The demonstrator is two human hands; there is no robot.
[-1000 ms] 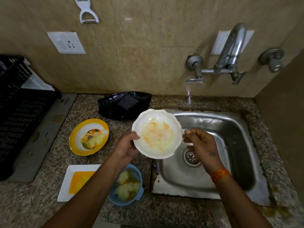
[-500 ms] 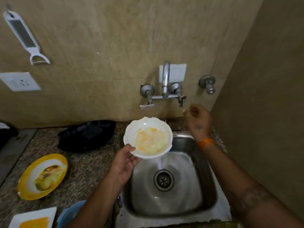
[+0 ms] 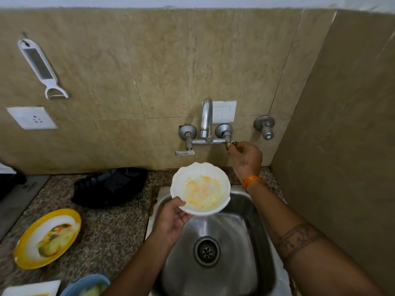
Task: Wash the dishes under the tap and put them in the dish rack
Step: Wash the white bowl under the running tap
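My left hand (image 3: pixel 172 218) grips the near rim of a white scalloped bowl (image 3: pixel 201 190) smeared with orange and yellow residue, holding it above the back of the steel sink (image 3: pixel 243 242). The wall tap (image 3: pixel 206 122) hangs above the bowl; no water shows. My right hand (image 3: pixel 245 155) is raised to the tap's right lever (image 3: pixel 229 145), with fingers curled round its tip. On the counter at left lie a dirty yellow-rimmed plate (image 3: pixel 48 238), a blue bowl (image 3: pixel 85 285) and a white square plate (image 3: pixel 30 290), both cut off by the frame's bottom edge.
A black dish (image 3: pixel 111 186) with a dark sponge sits on the speckled counter behind the plates. A second valve (image 3: pixel 265 126) sticks out of the wall at right. A tiled side wall (image 3: pixel 342 146) closes in the sink's right. A peeler (image 3: pixel 42 69) hangs on the wall.
My right hand left the bowl's rim, rose to the tap and now grasps the right lever. The view has tilted up and right; the left hand keeps the bowl over the sink.
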